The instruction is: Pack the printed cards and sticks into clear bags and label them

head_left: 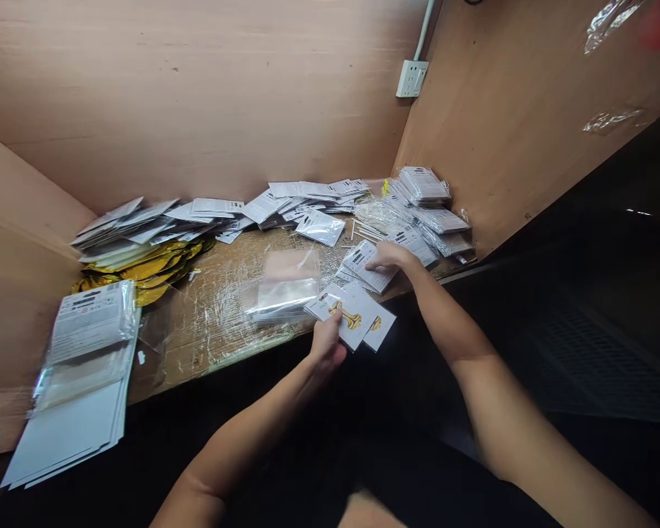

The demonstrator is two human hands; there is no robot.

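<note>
Packets, flat and white with gold pictures (352,317), are fanned in your left hand (328,339), beyond the front edge of the brown, film-covered tabletop (214,308). Your left thumb presses on the upper face, with the fingers closed beneath. Your right hand (389,257) lies over white rectangular packets with black print (361,262) near the front edge, its thumb against their face; its other fingers are largely hidden, so how far they close cannot be told. Between the left-hand packets and the crumpled gold foil pouches (162,271) lies a stack of clear plastic sleeves (287,297). Thin white sticks (366,232) lie just beyond your right hand. Along the back runs a row of overlapping white printed packets (214,208); large white sheets (69,425) occupy the left end.
</note>
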